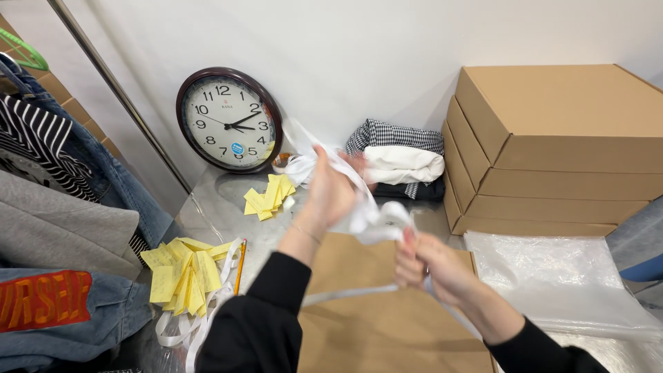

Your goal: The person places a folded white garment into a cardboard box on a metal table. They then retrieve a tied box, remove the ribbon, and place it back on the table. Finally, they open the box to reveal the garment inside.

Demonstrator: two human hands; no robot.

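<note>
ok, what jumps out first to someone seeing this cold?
The two hands mid-frame: the left hand and the right hand both grip a tangle of white ribbon above a flat brown box. Behind them, a round wall clock leans against the wall, and three stacked cardboard boxes fill the right.

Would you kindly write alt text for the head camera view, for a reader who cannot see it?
Two bare hands, the left hand raised and the right hand lower, hold a white ribbon between them above a flat cardboard box. Behind stand a round wall clock, yellow paper slips, folded clothes and stacked cardboard boxes.
</note>
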